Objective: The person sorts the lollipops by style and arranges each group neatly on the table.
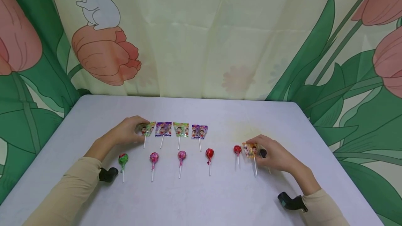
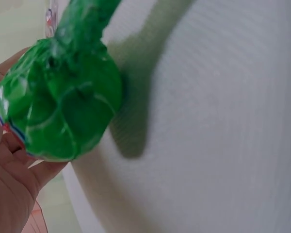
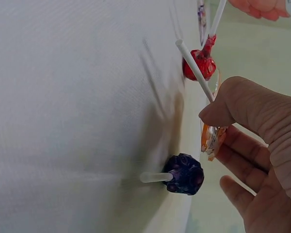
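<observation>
My left hand (image 1: 130,130) is at the left end of a row of flat-wrapped lollipops, pinching the edge of a green-wrapped lollipop (image 1: 147,129). In the left wrist view a round green lollipop (image 2: 63,102) hides part of that hand (image 2: 12,184). On the right, my right hand (image 1: 276,152) holds an orange-wrapped lollipop (image 1: 252,150) between thumb and fingers, its white stick pointing toward me. Just beside and partly behind that hand is a dark purple round lollipop (image 3: 184,174). A red round lollipop (image 3: 200,65) lies on its other side.
The flat row continues with a purple packet (image 1: 163,129), a green one (image 1: 181,129) and another purple one (image 1: 199,132). Nearer me lie round lollipops: green-red (image 1: 123,159), two pink (image 1: 154,157) and red (image 1: 209,154). A white-covered table (image 1: 188,201) meets a printed curtain (image 1: 194,44).
</observation>
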Demonstrator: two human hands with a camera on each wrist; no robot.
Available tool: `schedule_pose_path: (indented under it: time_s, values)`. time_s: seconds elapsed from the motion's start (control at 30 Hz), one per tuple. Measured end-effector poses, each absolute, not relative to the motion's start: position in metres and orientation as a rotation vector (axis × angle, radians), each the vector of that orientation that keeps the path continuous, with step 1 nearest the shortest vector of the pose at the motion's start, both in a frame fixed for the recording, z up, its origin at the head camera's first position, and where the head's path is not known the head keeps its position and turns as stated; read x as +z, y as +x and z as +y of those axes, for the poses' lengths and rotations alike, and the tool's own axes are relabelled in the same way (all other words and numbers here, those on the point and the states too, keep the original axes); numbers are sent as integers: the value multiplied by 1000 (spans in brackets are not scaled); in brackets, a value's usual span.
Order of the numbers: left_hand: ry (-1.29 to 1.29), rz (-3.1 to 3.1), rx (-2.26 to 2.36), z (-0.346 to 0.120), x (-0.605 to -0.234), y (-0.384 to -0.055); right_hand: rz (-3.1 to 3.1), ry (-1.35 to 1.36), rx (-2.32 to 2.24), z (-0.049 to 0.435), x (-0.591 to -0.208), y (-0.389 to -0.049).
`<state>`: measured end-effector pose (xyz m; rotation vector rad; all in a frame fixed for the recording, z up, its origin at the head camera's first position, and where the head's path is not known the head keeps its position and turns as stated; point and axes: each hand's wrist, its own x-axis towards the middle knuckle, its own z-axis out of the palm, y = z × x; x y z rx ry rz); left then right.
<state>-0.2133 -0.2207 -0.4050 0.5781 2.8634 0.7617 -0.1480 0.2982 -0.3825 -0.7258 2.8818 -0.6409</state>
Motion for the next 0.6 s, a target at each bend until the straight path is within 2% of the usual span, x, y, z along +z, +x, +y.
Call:
schedule_pose_path:
  time_s: [0.6]
  values:
    - [563, 2870, 777, -220, -407, -214, 2848, -760, -722, 283, -369, -164]
